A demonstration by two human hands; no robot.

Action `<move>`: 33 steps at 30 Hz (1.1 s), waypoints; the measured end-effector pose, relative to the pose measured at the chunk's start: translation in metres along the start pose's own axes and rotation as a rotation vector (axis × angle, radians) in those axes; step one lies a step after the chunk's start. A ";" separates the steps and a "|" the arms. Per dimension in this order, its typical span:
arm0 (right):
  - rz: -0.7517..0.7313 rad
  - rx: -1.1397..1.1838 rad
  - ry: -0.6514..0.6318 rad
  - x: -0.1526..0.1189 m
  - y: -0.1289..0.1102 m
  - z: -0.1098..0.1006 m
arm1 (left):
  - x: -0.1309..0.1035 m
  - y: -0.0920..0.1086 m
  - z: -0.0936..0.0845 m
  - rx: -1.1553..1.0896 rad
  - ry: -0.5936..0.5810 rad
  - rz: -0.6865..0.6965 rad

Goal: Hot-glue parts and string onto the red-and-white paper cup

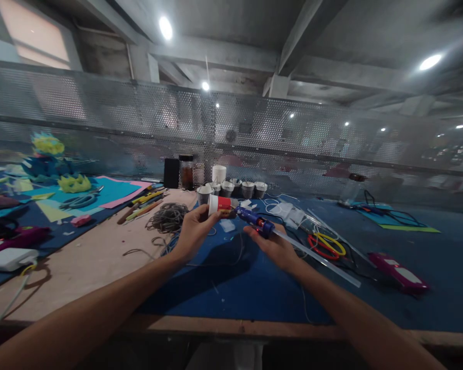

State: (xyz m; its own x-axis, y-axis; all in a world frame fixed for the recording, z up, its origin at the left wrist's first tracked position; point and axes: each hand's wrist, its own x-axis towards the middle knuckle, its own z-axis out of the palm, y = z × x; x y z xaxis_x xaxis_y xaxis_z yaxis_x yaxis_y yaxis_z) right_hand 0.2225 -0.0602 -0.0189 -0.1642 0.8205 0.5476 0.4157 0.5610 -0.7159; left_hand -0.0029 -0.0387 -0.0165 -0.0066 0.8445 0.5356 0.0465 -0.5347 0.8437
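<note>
1. Left hand (195, 228): thumb and fingers pinch a red-and-white paper cup (220, 205), tipped sideways, at its left end.
2. Right hand (275, 247): wrapped around a blue glue gun (254, 220); clear stick (320, 260) extends toward near right.
3. Gun's nozzle sits at the cup's right end; contact cannot be determined.
4. Grey-filled cups (248, 190) stand beyond, on the far side.

A lidded jar (187, 174) stood by the far edge of the desk (104, 249), a black slab (172, 173) beside it; farther left — nearer the front edge — pliers (79, 201) lay on coloured paper (119, 191).
</note>
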 end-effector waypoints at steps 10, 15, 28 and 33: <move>-0.001 -0.022 -0.021 -0.001 -0.004 -0.001 | 0.000 0.003 0.000 0.010 0.010 0.006; 0.004 -0.028 -0.038 -0.001 -0.007 -0.002 | -0.001 0.005 0.001 0.008 0.014 -0.013; -0.005 -0.029 -0.063 -0.001 -0.008 -0.001 | 0.001 0.007 -0.001 0.005 0.038 -0.039; 0.022 -0.023 -0.066 -0.002 -0.011 -0.001 | 0.002 0.006 -0.001 -0.001 0.042 -0.032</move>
State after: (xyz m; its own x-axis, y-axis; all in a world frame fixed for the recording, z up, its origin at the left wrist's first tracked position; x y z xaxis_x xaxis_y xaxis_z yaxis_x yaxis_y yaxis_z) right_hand 0.2193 -0.0682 -0.0122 -0.2134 0.8385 0.5014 0.4405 0.5407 -0.7167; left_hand -0.0038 -0.0401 -0.0105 -0.0498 0.8594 0.5089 0.0444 -0.5071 0.8607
